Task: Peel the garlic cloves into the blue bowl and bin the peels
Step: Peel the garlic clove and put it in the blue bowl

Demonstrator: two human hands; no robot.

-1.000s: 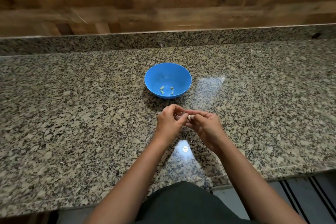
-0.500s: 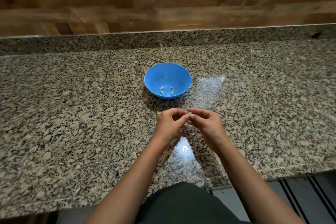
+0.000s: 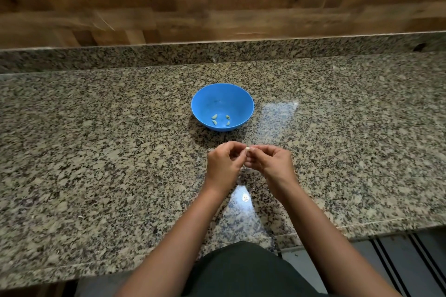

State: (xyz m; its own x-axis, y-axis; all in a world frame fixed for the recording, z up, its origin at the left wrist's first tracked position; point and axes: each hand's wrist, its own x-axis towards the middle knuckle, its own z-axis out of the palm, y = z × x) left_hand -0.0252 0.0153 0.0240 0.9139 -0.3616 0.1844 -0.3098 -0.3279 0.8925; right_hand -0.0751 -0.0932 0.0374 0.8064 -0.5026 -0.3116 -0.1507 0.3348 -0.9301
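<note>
- Head view shows the garlic clove [image 3: 247, 149] held between two sets of fingertips, above the counter and near the blue bowl [image 3: 222, 97], on its near side.
- I judge the clove light, small and firm, and its skin dry, papery and easy to tear. Once bare it probably turns slick, so I would hold the body and pick at one end.
- The right hand [image 3: 274, 164] pinches the clove with curled fingers.
- The left hand [image 3: 223, 164] curls in, thumb and forefinger nipping the pale exposed end.
- Four peeled cloves [image 3: 214, 116] lie in the bowl's bottom.
- The granite countertop [image 3: 96, 152] carries the bowl, and I see no bin.
</note>
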